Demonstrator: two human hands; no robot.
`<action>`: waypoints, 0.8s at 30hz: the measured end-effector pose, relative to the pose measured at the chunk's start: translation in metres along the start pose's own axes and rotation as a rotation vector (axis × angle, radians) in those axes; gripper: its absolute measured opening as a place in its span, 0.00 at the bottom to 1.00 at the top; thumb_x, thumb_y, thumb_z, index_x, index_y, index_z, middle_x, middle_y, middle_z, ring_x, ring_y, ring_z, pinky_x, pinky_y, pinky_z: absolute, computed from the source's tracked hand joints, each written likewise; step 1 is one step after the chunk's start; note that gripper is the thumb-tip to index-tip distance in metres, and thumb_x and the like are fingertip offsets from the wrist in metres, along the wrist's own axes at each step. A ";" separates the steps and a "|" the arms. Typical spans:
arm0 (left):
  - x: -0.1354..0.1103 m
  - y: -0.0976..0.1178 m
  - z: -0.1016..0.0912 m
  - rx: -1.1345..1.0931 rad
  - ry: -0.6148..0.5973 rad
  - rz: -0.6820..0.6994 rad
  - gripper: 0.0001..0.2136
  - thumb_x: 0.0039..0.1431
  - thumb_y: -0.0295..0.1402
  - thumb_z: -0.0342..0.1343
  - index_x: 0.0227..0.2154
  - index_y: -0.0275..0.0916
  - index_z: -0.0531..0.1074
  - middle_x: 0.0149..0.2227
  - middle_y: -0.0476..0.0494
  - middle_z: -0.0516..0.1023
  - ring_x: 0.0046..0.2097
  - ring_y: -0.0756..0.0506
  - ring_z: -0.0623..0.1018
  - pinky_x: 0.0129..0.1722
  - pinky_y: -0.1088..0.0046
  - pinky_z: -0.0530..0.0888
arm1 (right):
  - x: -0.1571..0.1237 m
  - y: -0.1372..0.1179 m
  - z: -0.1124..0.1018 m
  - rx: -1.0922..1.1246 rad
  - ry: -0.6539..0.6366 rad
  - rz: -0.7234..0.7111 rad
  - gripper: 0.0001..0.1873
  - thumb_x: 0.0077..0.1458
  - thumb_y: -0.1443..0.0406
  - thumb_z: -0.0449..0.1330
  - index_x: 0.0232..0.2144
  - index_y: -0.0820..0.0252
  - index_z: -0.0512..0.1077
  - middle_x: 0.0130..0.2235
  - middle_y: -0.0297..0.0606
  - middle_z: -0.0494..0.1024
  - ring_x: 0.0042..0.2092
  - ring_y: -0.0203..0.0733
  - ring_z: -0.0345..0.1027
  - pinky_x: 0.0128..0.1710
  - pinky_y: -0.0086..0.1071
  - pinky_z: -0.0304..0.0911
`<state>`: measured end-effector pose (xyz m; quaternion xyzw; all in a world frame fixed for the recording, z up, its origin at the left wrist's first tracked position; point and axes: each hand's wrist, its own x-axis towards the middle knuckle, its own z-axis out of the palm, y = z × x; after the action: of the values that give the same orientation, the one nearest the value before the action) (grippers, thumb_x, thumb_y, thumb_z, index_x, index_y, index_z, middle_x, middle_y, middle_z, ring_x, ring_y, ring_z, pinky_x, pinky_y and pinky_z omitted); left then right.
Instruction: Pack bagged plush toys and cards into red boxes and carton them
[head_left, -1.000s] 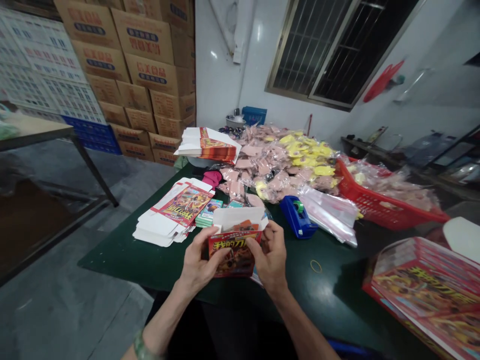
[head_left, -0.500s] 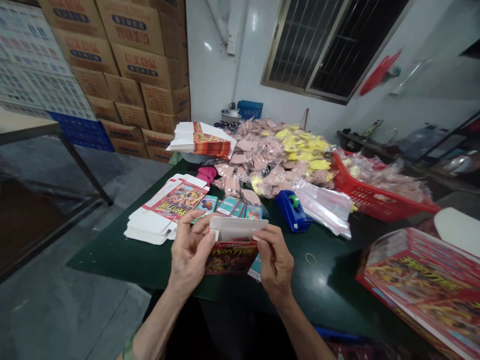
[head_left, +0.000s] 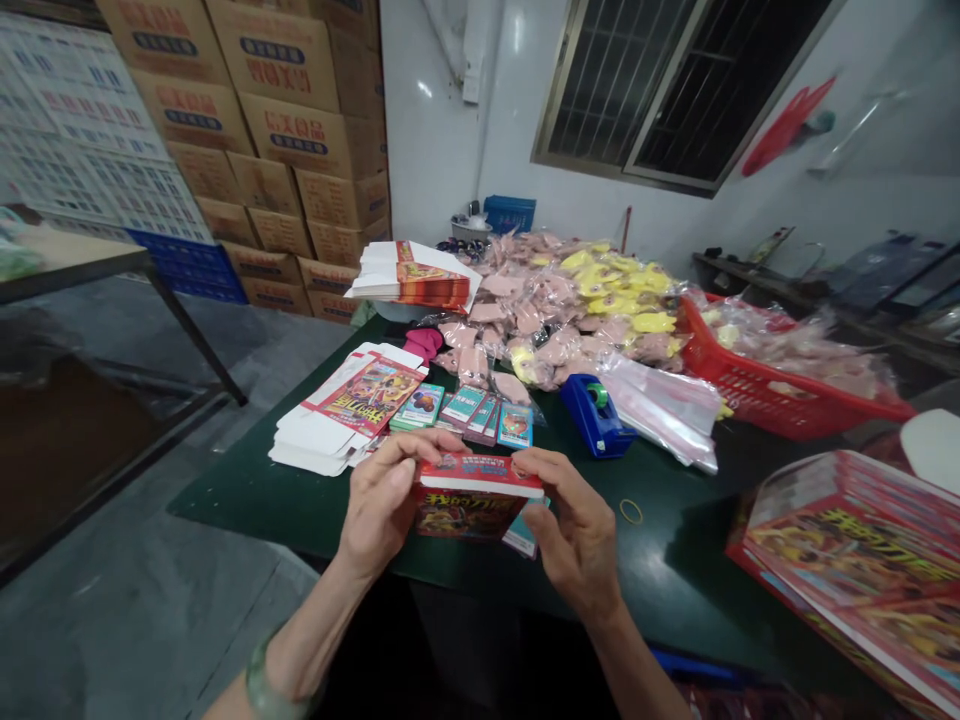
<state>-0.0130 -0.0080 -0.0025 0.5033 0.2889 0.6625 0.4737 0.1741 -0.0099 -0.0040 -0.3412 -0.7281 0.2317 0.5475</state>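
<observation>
Between my two hands is a small red printed box (head_left: 469, 508), its top flap folded down level across the opening. My left hand (head_left: 386, 495) grips the left end, fingers over the top edge. My right hand (head_left: 574, 520) holds the right end, fingertips on the top corner and thumb at the front. Partly behind the right fingers lies a teal card stack (head_left: 523, 535) on the table. Just beyond the box are more card stacks, one with a blue border (head_left: 515, 426) and one with green edges (head_left: 420, 407). Flattened box blanks (head_left: 319, 425) lie to the left.
On the green table (head_left: 247, 500) are a blue tape dispenser (head_left: 596, 415), clear plastic bags (head_left: 664, 405) and a rubber band (head_left: 631, 512). Bagged pink and yellow pieces (head_left: 555, 310) are heaped behind. A red basket (head_left: 787, 390) and a carton of finished boxes (head_left: 855, 570) stand right.
The box's white top flap was standing up with its inside showing; now it is folded down and the printed red top shows. The view has shifted slightly.
</observation>
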 end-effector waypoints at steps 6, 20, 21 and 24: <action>0.004 0.005 -0.006 0.451 -0.172 0.071 0.09 0.52 0.32 0.59 0.37 0.39 0.69 0.38 0.44 0.74 0.40 0.46 0.74 0.37 0.73 0.70 | 0.004 -0.005 0.001 -0.024 0.000 0.144 0.10 0.56 0.65 0.57 0.42 0.57 0.70 0.39 0.38 0.76 0.39 0.39 0.72 0.37 0.30 0.68; 0.003 -0.021 -0.001 0.013 0.071 0.201 0.04 0.53 0.27 0.58 0.33 0.39 0.74 0.35 0.43 0.77 0.38 0.46 0.76 0.36 0.71 0.74 | 0.007 -0.013 0.023 -0.162 0.123 0.026 0.10 0.58 0.71 0.53 0.39 0.57 0.71 0.39 0.36 0.73 0.42 0.36 0.68 0.42 0.30 0.63; 0.003 -0.021 -0.002 -0.001 0.069 0.201 0.04 0.53 0.27 0.58 0.33 0.39 0.74 0.35 0.43 0.77 0.38 0.46 0.76 0.36 0.70 0.74 | 0.006 -0.011 0.025 -0.162 0.139 0.003 0.11 0.58 0.72 0.53 0.40 0.56 0.71 0.40 0.37 0.72 0.43 0.36 0.67 0.43 0.31 0.63; 0.001 -0.023 -0.004 -0.025 0.056 0.204 0.05 0.52 0.26 0.58 0.33 0.39 0.74 0.37 0.42 0.76 0.40 0.44 0.77 0.37 0.68 0.75 | -0.001 0.000 0.032 -0.199 0.191 -0.076 0.14 0.58 0.73 0.50 0.43 0.56 0.70 0.43 0.39 0.71 0.46 0.39 0.67 0.46 0.35 0.63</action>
<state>-0.0087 0.0020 -0.0230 0.5055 0.2408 0.7247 0.4017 0.1433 -0.0099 -0.0142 -0.3863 -0.7046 0.1039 0.5860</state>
